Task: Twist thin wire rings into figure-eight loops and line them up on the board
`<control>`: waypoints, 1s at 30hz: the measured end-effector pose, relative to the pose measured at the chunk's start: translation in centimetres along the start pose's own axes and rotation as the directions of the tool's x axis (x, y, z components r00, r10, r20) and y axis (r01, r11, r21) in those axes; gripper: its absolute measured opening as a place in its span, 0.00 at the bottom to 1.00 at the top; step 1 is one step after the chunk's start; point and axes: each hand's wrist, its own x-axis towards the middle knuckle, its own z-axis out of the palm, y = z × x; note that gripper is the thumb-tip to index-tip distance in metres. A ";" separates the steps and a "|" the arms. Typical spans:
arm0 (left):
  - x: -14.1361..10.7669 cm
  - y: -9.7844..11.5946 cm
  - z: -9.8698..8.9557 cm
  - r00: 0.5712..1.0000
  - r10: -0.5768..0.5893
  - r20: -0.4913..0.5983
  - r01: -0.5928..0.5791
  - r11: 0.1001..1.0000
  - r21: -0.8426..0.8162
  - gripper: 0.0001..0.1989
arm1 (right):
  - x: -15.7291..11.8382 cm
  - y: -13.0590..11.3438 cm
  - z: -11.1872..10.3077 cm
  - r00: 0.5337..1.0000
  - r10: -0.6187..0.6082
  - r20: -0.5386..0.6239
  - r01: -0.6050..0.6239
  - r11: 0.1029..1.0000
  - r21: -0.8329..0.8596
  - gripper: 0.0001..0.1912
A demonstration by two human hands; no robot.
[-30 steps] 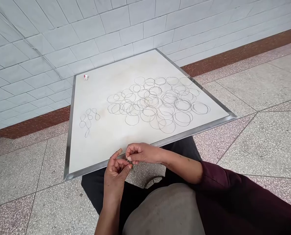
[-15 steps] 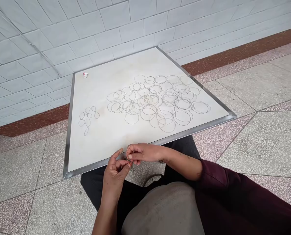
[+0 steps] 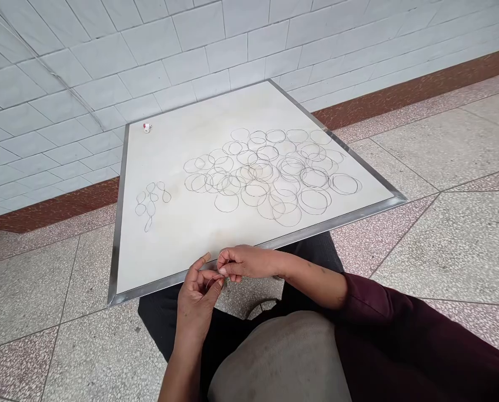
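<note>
Wire (image 3: 211,280) in closed pinch grip.
Left hand (image 3: 196,295) and right hand (image 3: 245,261) both hold it; rings (image 3: 255,179) lie on the table (image 3: 174,251) beyond the grip.

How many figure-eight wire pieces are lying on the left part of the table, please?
4: left piece, middle piece, right piece, and front piece. None seems hidden.

Passable over the bare area left of centre on the white tabletop (image 3: 177,223), between small twisted loops (image 3: 152,196) at left and overlapping wire rings (image 3: 257,180) at centre-right; blocked by the tiled wall (image 3: 226,33) across the top.
</note>
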 end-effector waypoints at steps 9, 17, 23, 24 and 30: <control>0.0 -0.7 0.0 0.999 0.040 -0.001 -0.040 0.994 0.105 0.28 | 0.1 -0.3 0.1 1.000 0.029 -0.004 -0.030 0.993 -0.117 0.06; 0.2 -1.1 -0.6 0.997 0.049 0.062 -0.063 0.966 0.249 0.32 | 0.5 -1.3 0.5 0.998 0.057 0.035 -0.045 0.959 -0.281 0.05; 0.7 -2.5 -0.5 0.999 0.053 -0.010 -0.051 0.989 0.136 0.34 | 1.3 -0.9 0.7 0.999 0.034 0.003 -0.031 0.940 -0.340 0.05; 0.9 -2.7 -0.5 0.999 0.047 -0.012 -0.046 0.994 0.099 0.34 | 1.3 -0.7 0.7 0.999 0.034 0.003 -0.031 0.949 -0.313 0.05; 1.0 -3.1 -0.7 0.998 0.031 -0.047 -0.031 0.999 0.014 0.36 | 1.5 -0.3 0.2 1.000 0.009 -0.028 -0.014 0.983 -0.185 0.03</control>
